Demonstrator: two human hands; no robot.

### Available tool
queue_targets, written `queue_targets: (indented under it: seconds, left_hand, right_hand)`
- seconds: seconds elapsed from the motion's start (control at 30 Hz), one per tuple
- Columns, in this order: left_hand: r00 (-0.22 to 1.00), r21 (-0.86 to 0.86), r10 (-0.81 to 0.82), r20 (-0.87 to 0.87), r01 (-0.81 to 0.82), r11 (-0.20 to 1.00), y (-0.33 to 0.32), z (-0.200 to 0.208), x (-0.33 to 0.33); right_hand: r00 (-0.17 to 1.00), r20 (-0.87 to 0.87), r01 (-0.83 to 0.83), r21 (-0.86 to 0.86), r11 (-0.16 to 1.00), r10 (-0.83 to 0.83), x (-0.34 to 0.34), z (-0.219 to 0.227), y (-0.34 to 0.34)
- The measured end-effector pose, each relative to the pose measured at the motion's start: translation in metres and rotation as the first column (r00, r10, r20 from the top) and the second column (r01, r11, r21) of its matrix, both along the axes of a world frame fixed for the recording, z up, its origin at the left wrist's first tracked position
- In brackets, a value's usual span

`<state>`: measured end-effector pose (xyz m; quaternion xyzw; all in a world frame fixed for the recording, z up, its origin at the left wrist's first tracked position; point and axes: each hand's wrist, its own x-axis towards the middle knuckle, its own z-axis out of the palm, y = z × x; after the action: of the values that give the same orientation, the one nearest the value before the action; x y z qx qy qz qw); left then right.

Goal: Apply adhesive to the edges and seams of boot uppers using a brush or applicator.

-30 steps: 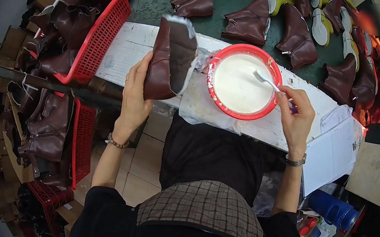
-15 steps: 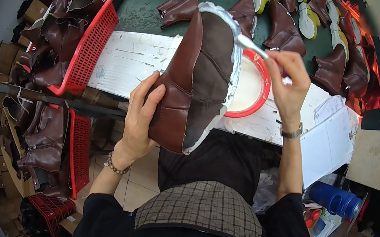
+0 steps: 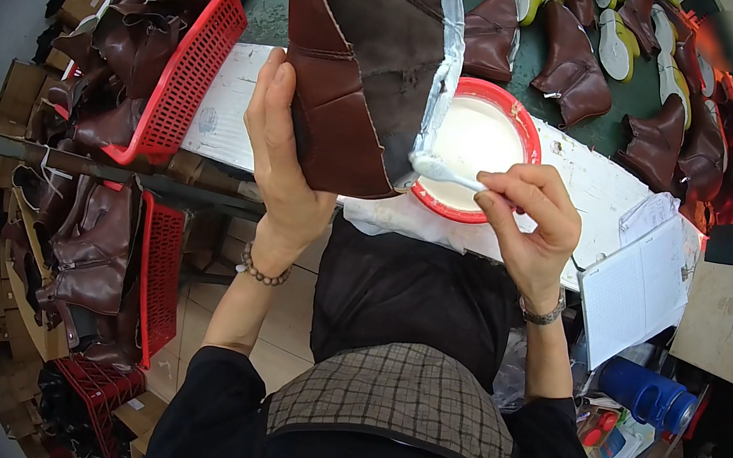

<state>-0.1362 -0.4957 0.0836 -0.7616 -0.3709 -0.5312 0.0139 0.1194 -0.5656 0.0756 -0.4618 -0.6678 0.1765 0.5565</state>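
My left hand (image 3: 287, 151) grips a brown leather boot upper (image 3: 327, 90) from its left side, fingers behind it and thumb along the edge. The upper's dark lining faces me, and a band of white paste runs down its right edge. Between the fingertips of my right hand (image 3: 540, 220) is the handle of a small white-coated brush (image 3: 440, 171). Its tip touches the upper's lower right edge. Just behind the brush stands a red-rimmed bowl (image 3: 531, 140) of white paste, partly covered by the upper.
A white, scuffed board (image 3: 575, 158) carries the bowl and a notebook (image 3: 637, 282). Several finished-looking boot uppers (image 3: 572, 64) lie on the green table beyond. Red baskets (image 3: 181, 69) of uppers stand at left. A blue flask (image 3: 646, 394) lies at lower right.
My left hand has raised the upper away from me and tilted it. My right hand has brought the brush from the upper's top right edge down to its lower right edge.
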Motion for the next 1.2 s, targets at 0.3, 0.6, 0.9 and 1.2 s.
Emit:
queue_targets:
  seconds: [0.3,0.6,0.9,1.2]
  left_hand:
    - [0.977,0.163,0.02,-0.213,0.015,0.987,0.02,-0.016,-0.007]
    - [0.874,-0.696,-0.216,0.434,0.478,0.535,0.01,-0.002,-0.078]
    - [0.757,-0.753,-0.012,0.654,0.652,0.087,-0.002,-0.029,-0.102]
    - [0.687,-0.672,-0.086,0.721,0.724,0.155,-0.001,-0.024,-0.116]
  right_hand:
    - [0.991,0.009,-0.124,-0.243,0.962,0.13,0.004,0.019,-0.011]
    - [0.756,0.627,0.366,-0.17,0.915,-0.186,0.078,-0.025,0.019]
    - [0.974,0.194,-0.123,0.015,0.992,0.118,0.047,0.02,0.041]
    - [0.947,0.318,-0.014,-0.075,0.997,0.037,0.063,0.012,0.018]
